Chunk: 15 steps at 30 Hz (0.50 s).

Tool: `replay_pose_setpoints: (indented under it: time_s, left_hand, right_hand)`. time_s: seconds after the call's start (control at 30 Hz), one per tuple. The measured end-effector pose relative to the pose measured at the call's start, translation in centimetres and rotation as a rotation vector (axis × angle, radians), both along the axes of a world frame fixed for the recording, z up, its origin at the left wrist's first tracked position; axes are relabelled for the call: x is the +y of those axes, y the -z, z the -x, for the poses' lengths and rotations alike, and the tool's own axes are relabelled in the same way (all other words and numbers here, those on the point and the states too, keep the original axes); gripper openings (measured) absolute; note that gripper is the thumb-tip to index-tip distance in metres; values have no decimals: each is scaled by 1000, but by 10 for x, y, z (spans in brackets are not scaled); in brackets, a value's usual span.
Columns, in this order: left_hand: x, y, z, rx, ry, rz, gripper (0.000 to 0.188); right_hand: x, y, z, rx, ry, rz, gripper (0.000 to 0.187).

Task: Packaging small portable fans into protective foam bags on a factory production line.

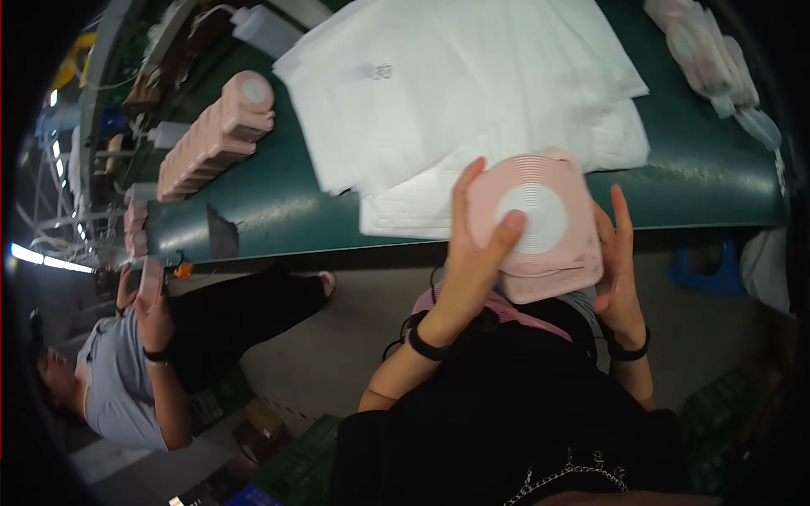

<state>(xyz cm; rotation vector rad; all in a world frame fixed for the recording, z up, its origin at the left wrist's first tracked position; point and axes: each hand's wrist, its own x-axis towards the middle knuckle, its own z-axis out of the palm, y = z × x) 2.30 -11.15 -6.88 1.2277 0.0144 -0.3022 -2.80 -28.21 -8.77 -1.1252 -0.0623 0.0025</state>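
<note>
A pink, rounded-square plastic device with concentric rings around a round white centre is held up in front of me, over the table's near edge. My left hand grips its left side, thumb pressed across the front onto the white disc and fingers around the edge. Along its right edge is my right hand, fingers stretched upward and the thumb near the lower right corner; whether it bears any weight I cannot tell. Behind the device lies a stack of white flat bags or sheets on the green table.
A row of similar pink devices stands at the left. Several bagged pink items lie at the far right. White bottles stand at the back left. A co-worker at left holds a pink piece. A blue stool is beneath the table.
</note>
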Motion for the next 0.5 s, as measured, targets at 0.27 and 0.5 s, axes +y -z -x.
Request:
replay_pose_setpoints:
  time_s: [0.27, 0.5]
  left_hand:
    - [14, -32, -18, -516, 297, -335, 54]
    - [60, 8, -86, -817, -59, -1330, 32]
  right_hand:
    - [-81, 63, 3, -55, -490, -787, 69]
    - [-146, 6, 37, -153, 510, -168, 76]
